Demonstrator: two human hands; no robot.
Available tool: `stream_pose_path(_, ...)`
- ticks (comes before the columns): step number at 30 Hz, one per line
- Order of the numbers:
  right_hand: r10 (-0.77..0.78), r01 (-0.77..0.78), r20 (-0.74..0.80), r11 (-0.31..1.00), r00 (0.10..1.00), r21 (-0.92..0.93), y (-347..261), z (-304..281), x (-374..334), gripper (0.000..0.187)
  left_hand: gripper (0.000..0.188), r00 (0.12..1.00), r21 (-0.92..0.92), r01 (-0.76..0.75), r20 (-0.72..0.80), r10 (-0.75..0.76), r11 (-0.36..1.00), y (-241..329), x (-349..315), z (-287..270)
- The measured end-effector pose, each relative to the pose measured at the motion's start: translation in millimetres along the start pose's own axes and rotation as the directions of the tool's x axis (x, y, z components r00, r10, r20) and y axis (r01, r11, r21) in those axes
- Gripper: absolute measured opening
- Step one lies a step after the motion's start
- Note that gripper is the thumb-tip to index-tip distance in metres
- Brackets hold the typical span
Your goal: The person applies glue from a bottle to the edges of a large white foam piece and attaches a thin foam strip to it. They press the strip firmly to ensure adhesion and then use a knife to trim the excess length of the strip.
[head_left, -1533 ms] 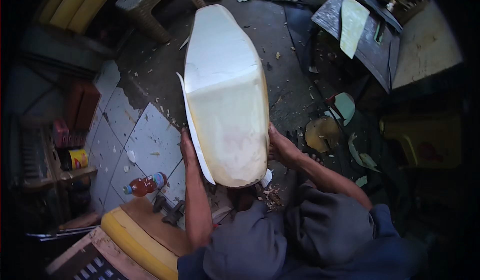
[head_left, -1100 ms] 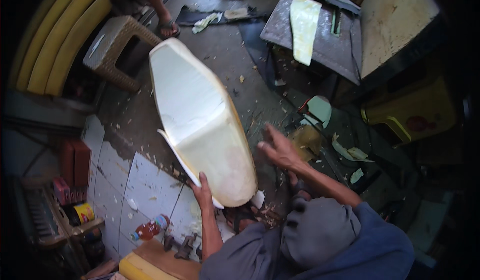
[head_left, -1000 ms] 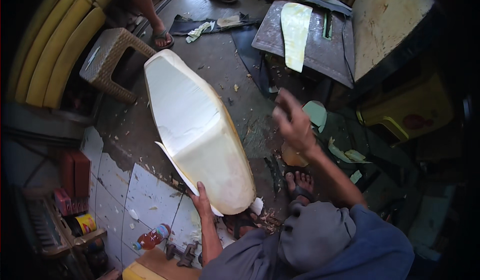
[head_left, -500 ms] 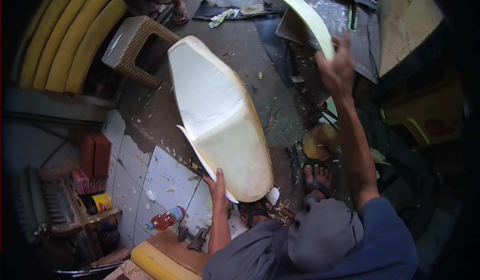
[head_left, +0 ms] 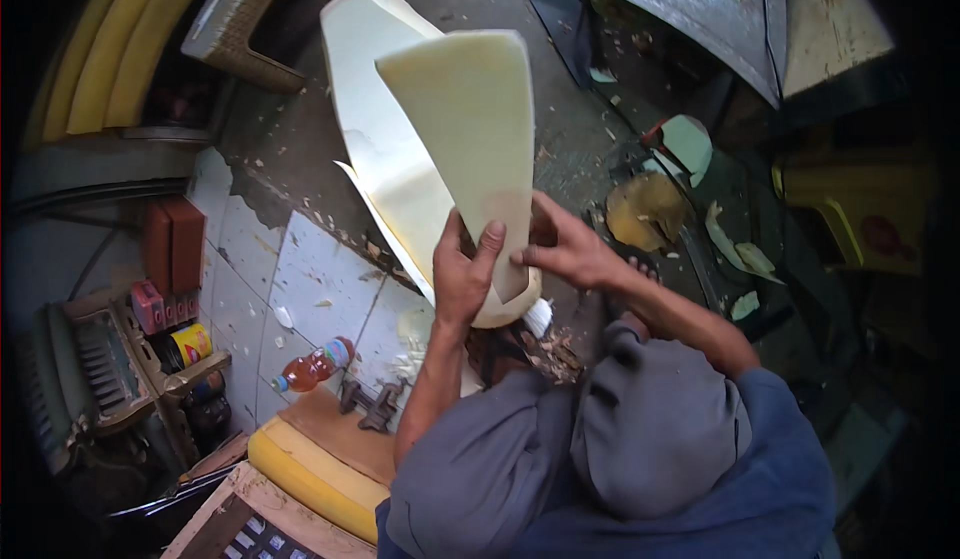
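Note:
A long cream foam motorcycle seat (head_left: 365, 89) stretches away in front of me, its near end close to my knees. Over its right side is a thin, pale yellow foam sheet (head_left: 470, 109), wider at the far end and narrowing towards me. My left hand (head_left: 465, 269) grips the sheet's narrow end at its left edge, thumb on top. At the right edge, my right hand (head_left: 575, 244) pinches the same end between thumb and fingers. A thin white flap (head_left: 385, 224) stands off the seat's left side. The sheet hides much of the seat's top.
A woven plastic stool (head_left: 245, 34) stands at the far left near yellow padded rolls (head_left: 120, 49). A drink bottle (head_left: 315, 364) and a metal clamp-like part (head_left: 372, 404) lie left of my legs. Foam scraps (head_left: 740, 244) litter the right. A grey table (head_left: 690, 9) stands far right.
My right hand has brought the foam sheet from the far right down over the seat. My left hand has moved from the seat's left side onto the sheet. The view has shifted.

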State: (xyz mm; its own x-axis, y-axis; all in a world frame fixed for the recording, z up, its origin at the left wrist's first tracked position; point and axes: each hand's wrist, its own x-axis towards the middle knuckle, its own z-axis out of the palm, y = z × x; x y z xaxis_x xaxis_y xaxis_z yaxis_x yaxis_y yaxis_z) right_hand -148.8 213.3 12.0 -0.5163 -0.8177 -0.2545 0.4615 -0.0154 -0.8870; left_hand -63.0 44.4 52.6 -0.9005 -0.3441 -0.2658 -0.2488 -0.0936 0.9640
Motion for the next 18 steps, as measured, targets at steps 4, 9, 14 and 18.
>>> stream_pose_path(4, -0.018, 0.079, -0.242, 0.966, 0.97, 0.245, 9.1, -17.6, 10.5, 0.08, 0.056, 0.994, 0.059, -0.056, -0.09, 0.061, 0.997, -16.7, -5.4, -11.7)
stream_pose_path(9, 0.045, 0.088, -0.258, 0.872, 0.965, 0.481, 17.6, -45.0, 3.8, 0.074, 0.05, 0.858, 0.214, 0.111, -0.513, 0.014, 0.971, -59.1, -45.0, -60.2)
stream_pose_path(14, 0.091, 0.089, -0.275, 0.811, 0.957, 0.578, 52.3, -55.3, -9.5, 0.07, 0.052, 0.664, -0.065, 0.304, -0.701, -0.26, 0.951, -109.7, -92.9, -64.2)
stream_pose_path(18, 0.204, -0.069, -0.34, 0.926, 0.918, 0.371, 80.8, -42.6, -20.6, 0.07, 0.053, 0.751, -0.012, 0.372, -0.584, -0.309, 0.928, -127.5, -102.9, -39.2)
